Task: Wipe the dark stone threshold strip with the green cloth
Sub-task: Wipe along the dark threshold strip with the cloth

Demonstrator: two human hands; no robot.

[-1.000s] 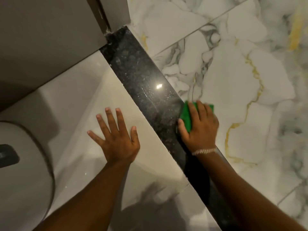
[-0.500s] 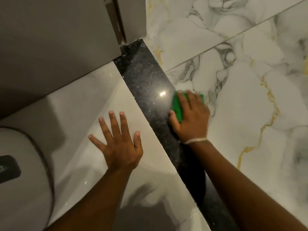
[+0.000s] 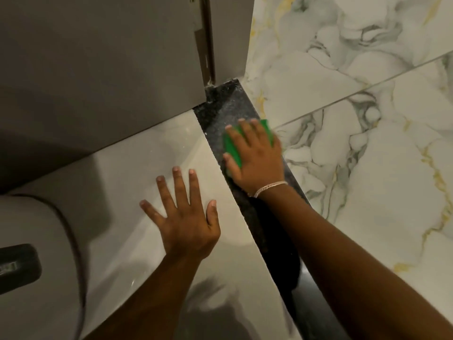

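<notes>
Marble-veined floor tiles (image 3: 355,180) are sitting on the right and plain cream floor tiles (image 3: 147,155) on the left. The dark stone threshold strip (image 3: 220,111) is running diagonally between them, ending under the grey door frame (image 3: 228,38).

Left hand (image 3: 183,217) is lying flat on the cream tile, fingers spread, bracing and holding nothing.

Right hand (image 3: 255,155) is pressing the green cloth (image 3: 231,148) flat onto the strip near its far end; this grip is a flat palm with fingers laid over the cloth, not a pinch.

The far end by the frame is looking speckled with pale dust, probably unwiped.

To do this well:
- Be keeping the palm flat with even pressure.
- Be covering the full strip width.
- Be pushing right into the corner under the frame.
- Be overlapping passes back toward the body.

The silver bracelet (image 3: 269,187) is riding at the wrist, clear of the stone.
</notes>
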